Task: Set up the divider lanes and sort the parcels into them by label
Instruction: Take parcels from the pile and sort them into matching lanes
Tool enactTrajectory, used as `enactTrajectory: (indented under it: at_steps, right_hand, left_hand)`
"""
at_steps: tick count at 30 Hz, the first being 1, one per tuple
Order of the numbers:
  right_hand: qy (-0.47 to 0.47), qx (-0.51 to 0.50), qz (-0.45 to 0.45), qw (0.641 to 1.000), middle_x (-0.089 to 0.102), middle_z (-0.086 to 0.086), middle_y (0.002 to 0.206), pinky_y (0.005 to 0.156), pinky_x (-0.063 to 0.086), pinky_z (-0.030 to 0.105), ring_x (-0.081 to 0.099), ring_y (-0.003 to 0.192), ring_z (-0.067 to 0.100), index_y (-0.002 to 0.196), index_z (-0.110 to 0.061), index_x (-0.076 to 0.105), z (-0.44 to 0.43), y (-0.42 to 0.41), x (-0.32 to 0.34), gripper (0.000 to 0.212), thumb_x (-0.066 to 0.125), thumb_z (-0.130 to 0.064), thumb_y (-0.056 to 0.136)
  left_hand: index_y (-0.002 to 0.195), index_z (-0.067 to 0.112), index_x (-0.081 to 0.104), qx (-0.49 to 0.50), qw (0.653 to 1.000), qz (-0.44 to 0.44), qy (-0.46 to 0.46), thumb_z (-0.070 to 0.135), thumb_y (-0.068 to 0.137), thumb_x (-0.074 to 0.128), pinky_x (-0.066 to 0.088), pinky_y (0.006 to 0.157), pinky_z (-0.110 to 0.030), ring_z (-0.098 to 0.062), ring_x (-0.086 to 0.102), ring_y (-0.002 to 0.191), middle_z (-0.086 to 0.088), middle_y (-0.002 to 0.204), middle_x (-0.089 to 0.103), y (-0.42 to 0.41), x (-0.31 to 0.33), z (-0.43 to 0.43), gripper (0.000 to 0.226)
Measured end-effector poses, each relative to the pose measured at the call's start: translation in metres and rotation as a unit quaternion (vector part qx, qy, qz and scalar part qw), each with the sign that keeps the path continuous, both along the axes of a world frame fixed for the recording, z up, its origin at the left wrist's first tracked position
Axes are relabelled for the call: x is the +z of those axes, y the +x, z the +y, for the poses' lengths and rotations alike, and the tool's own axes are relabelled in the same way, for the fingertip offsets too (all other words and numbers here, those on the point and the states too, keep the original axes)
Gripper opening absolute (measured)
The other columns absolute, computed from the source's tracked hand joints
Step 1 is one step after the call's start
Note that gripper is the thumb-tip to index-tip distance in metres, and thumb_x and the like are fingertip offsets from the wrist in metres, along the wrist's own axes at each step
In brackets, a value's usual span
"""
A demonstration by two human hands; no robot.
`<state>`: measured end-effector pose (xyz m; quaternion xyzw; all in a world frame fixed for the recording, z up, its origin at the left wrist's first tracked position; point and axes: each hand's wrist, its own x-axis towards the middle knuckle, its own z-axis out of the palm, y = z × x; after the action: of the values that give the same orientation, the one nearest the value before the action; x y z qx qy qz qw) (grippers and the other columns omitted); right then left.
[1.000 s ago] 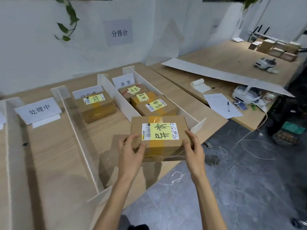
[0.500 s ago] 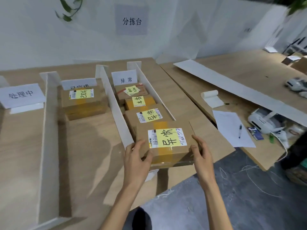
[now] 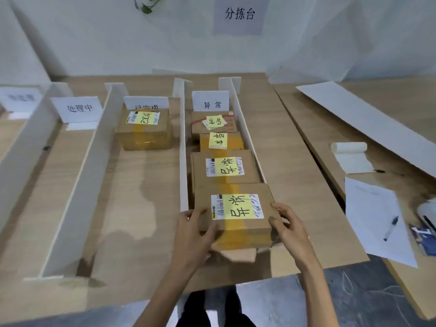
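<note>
Parcel [image 3: 232, 215] with yellow label sitting at near end of rightmost lane, touching the third parcel [image 3: 224, 167] beyond. Left hand [image 3: 193, 234] and right hand [image 3: 289, 226] clamped on its sides in a two-handed grip. White dividers [image 3: 182, 149] flanking on the bench [image 3: 146, 185].

A white wall [image 3: 94, 43] runs behind the light wooden table [image 3: 146, 197], carrying a paper sign [image 3: 239, 15] with dark characters and a few green leaves [image 3: 147, 4] hanging from above. A second wooden table [image 3: 401, 107] adjoins on the right. Below the near edge lies grey floor [image 3: 354, 296], possibly stone tile. The light is even and soft.
</note>
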<state>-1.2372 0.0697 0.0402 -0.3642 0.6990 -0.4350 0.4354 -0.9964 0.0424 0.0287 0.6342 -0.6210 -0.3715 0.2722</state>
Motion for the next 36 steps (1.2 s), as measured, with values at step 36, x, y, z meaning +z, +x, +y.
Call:
enactTrajectory:
  at_steps: [36]
  right_hand:
    - [-0.054, 0.321, 0.215, 0.921, 0.046, 0.000, 0.147, 0.110, 0.037, 0.037, 0.043, 0.133, 0.020, 0.141, -0.022, 0.047, -0.048, 0.144, 0.012, 0.044, 0.051, -0.013, 0.098]
  left_hand:
    - [0.141, 0.017, 0.050, 0.131, 0.986, -0.090, -0.044, 0.024, 0.098, 0.057, 0.021, 0.104, -0.010, -0.018, 0.040, 0.138, -0.005, 0.147, 0.042, 0.106, -0.019, 0.064, 0.045]
